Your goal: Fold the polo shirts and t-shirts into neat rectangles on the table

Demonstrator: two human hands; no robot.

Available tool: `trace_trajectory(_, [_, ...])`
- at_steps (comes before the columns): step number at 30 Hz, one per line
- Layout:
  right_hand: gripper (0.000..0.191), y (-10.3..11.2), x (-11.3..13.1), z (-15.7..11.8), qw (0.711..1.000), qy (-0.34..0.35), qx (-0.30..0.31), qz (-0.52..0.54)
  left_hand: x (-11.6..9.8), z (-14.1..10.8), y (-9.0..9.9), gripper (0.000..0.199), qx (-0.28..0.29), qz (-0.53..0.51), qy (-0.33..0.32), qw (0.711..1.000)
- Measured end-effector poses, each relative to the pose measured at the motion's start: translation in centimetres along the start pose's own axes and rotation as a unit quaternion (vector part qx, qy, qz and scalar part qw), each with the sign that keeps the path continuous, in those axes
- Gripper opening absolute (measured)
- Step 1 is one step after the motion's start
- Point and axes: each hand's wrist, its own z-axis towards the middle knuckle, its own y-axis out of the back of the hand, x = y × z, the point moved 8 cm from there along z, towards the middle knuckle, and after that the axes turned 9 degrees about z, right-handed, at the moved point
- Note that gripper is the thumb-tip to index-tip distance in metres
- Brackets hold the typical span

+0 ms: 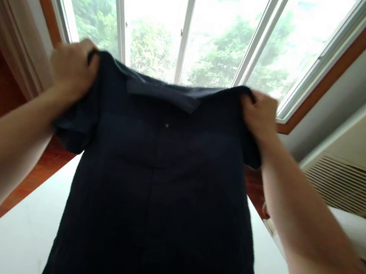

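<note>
A dark navy short-sleeved shirt [167, 175] hangs stretched out in front of me, its collar at the top and a small button below it. My left hand [73, 68] is closed around the shirt's left shoulder, somewhat blurred by motion. At the opposite shoulder, my right hand [260, 115] grips the fabric with its fingers folded behind the cloth. Both sleeves droop below my hands. The shirt's lower end runs out of the bottom of the view, over a white table [23, 219].
Behind the shirt is a wide window [216, 38] with trees outside. A curtain [15, 25] hangs at the left. To the right stands a cream appliance with a slatted vent [345, 185], and white cloth [355, 231] lies below it. Reddish wood floor [41, 176] shows beside the table.
</note>
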Motion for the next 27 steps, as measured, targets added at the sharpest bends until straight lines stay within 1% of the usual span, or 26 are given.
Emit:
trace_trajectory(1, [0.062,-3.9,0.5,-0.6,0.999,-0.022,0.033,0.001,-0.5,-1.0,-2.5,0.053,0.032,0.019,0.028,0.999])
trace_trajectory(2, [0.053,-8.1,0.8,-1.5,0.996,-0.04,0.078,-0.004,-1.1,-2.5,-5.6,0.049,0.08,0.043,0.049,0.995])
trace_trajectory(4, [0.039,-16.4,1.3,-4.2,0.981,-0.044,0.19,-0.022,-3.0,-6.7,-12.4,0.046,0.214,0.087,0.045,0.972])
trace_trajectory(5, [0.035,-19.8,1.2,-5.8,0.971,-0.048,0.232,-0.036,-4.4,-9.3,-15.7,0.05,0.286,0.097,0.01,0.953])
trace_trajectory(6, [0.036,-22.7,1.2,-7.5,0.961,-0.047,0.27,-0.039,-6.2,-12.3,-18.7,0.053,0.362,0.09,-0.045,0.927])
trace_trajectory(7, [0.038,-25.1,1.6,-9.2,0.954,-0.031,0.297,-0.028,-7.7,-14.9,-20.9,0.051,0.398,0.075,-0.078,0.911])
trace_trajectory(9, [0.042,-28.9,3.3,-12.5,0.936,0.026,0.349,0.02,-10.3,-19.5,-23.9,0.047,0.438,0.048,-0.116,0.89])
trace_trajectory(10, [0.042,-30.3,4.3,-14.1,0.925,0.05,0.373,0.046,-11.3,-21.6,-25.1,0.05,0.456,0.033,-0.122,0.881])
trace_trajectory(12, [0.043,-32.3,6.2,-16.8,0.913,0.085,0.389,0.089,-12.7,-25.2,-27.1,0.058,0.486,0.008,-0.104,0.868])
trace_trajectory(14, [0.047,-33.8,7.6,-19.2,0.91,0.098,0.387,0.114,-13.4,-28.0,-28.7,0.065,0.502,0.001,-0.072,0.862])
trace_trajectory(16, [0.053,-35.1,8.2,-21.5,0.906,0.092,0.393,0.124,-13.4,-30.1,-29.9,0.071,0.499,0.002,-0.038,0.866])
trace_trajectory(18, [0.058,-36.3,8.2,-23.6,0.902,0.078,0.405,0.125,-13.3,-31.4,-30.9,0.075,0.487,-0.007,-0.018,0.873])
trace_trajectory(21, [0.063,-37.3,7.6,-25.2,0.906,0.05,0.403,0.119,-13.1,-31.9,-32.1,0.079,0.48,-0.03,-0.028,0.876])
trace_trajectory(23, [0.064,-37.7,7.2,-25.3,0.91,0.024,0.399,0.114,-13.0,-31.4,-32.8,0.08,0.483,-0.041,-0.034,0.874])
trace_trajectory(27, [0.066,-38.8,7.2,-24.8,0.905,-0.025,0.412,0.101,-12.9,-29.7,-34.3,0.078,0.492,-0.047,-0.024,0.869])
